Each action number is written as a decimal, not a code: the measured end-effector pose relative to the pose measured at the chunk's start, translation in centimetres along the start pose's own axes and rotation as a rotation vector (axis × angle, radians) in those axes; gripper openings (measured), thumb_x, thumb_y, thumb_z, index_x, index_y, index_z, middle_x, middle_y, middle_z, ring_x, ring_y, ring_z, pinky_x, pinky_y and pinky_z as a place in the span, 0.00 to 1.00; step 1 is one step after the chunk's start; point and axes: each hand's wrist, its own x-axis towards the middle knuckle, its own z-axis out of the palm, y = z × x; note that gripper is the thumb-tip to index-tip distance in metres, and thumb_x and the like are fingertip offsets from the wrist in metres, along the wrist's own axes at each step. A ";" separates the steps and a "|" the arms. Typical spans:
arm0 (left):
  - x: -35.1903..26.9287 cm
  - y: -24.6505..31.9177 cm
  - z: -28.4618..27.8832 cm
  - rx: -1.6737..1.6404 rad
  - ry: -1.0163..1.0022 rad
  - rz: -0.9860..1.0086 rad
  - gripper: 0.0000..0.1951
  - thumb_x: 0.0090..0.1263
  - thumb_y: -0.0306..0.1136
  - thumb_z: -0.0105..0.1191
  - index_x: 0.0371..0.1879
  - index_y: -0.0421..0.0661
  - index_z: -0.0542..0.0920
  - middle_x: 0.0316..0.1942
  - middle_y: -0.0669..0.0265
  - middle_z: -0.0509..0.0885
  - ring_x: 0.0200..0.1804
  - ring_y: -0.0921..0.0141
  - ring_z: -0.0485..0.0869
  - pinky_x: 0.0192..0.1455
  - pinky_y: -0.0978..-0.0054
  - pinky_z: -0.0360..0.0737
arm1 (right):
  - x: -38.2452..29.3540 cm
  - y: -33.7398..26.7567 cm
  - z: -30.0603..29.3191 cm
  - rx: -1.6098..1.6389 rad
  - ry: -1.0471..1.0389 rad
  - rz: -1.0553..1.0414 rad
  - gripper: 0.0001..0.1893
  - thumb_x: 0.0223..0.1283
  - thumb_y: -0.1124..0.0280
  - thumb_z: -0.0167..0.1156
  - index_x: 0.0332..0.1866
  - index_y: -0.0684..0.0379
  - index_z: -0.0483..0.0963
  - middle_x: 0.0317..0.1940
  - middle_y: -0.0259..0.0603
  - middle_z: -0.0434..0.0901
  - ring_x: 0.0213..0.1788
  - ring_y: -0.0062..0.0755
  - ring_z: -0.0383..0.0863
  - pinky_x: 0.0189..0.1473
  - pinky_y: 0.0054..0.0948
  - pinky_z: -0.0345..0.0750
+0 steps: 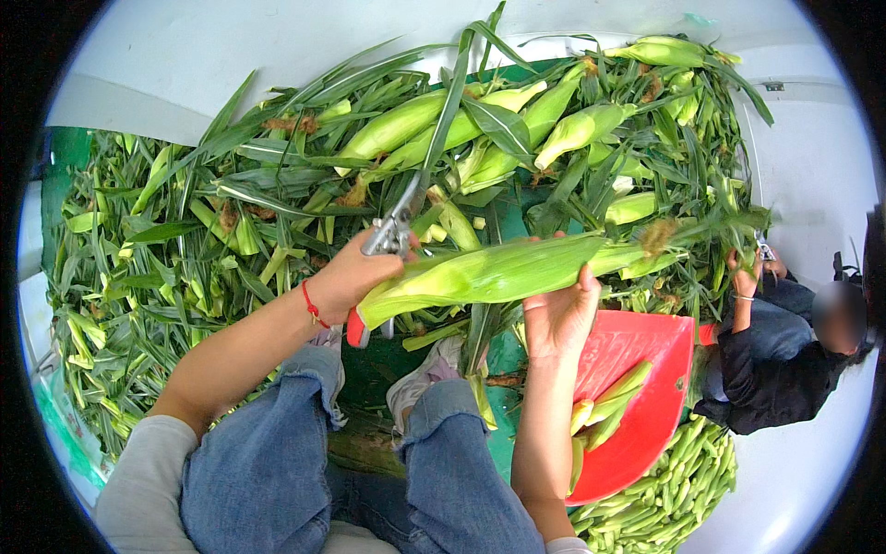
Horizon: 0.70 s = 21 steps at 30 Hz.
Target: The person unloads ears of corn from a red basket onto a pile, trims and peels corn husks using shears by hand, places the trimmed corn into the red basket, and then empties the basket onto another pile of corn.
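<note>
An ear of corn in its green husk [484,271] lies across both my hands in front of my knees. My left hand [356,277] is closed around a pair of pruning shears [391,235] with metal fittings and a red handle end, against the pale stem end of the ear. The ear partly covers the shears. My right hand [561,311] holds the husk from below near its leafy end, thumb on the near side. Beyond my hands, several unhusked ears [401,131] lie on a heap of corn leaves.
Cut leaves and husks [138,242] are piled at left. A red plastic scoop [637,415] with several small ears stands by my right forearm, beside a heap of small green ears [685,478]. At far right, a co-worker [768,367] in black holds a metal tool among leaves.
</note>
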 end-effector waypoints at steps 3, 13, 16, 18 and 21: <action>0.5 1.3 -1.3 0.528 0.179 0.268 0.24 0.55 0.26 0.54 0.52 0.45 0.66 0.39 0.68 0.73 0.38 0.76 0.74 0.42 0.81 0.73 | 0.4 -1.1 -1.5 -0.109 0.132 -0.200 0.28 0.58 0.60 0.58 0.63 0.51 0.58 0.56 0.39 0.68 0.58 0.41 0.67 0.60 0.47 0.65; -3.5 0.8 4.4 0.002 -0.333 -0.391 0.33 0.58 0.28 0.52 0.65 0.46 0.55 0.44 0.68 0.73 0.51 0.72 0.74 0.45 0.79 0.69 | -0.7 -0.1 0.3 -0.190 0.163 -0.511 0.30 0.64 0.57 0.50 0.67 0.50 0.48 0.56 0.51 0.65 0.56 0.47 0.69 0.60 0.49 0.66; -1.3 -0.9 3.9 0.063 -0.268 -0.224 0.31 0.59 0.28 0.50 0.63 0.46 0.57 0.41 0.67 0.74 0.45 0.71 0.77 0.42 0.76 0.72 | -1.3 0.9 1.6 -0.310 0.110 -0.516 0.30 0.65 0.57 0.49 0.67 0.50 0.47 0.57 0.49 0.64 0.57 0.45 0.68 0.59 0.50 0.66; -1.5 -1.0 3.5 0.085 -0.303 -0.186 0.29 0.59 0.28 0.50 0.61 0.46 0.59 0.39 0.67 0.75 0.42 0.70 0.78 0.40 0.74 0.74 | -1.0 0.7 1.6 -0.364 0.119 -0.553 0.30 0.65 0.58 0.49 0.67 0.50 0.47 0.58 0.48 0.63 0.57 0.44 0.67 0.59 0.50 0.66; -2.7 0.0 3.4 0.078 -0.322 -0.414 0.26 0.57 0.27 0.52 0.56 0.44 0.63 0.34 0.65 0.77 0.37 0.71 0.80 0.38 0.72 0.76 | -0.7 -0.1 0.9 -0.277 0.195 -0.503 0.31 0.64 0.59 0.51 0.68 0.48 0.46 0.60 0.44 0.60 0.57 0.42 0.67 0.59 0.49 0.67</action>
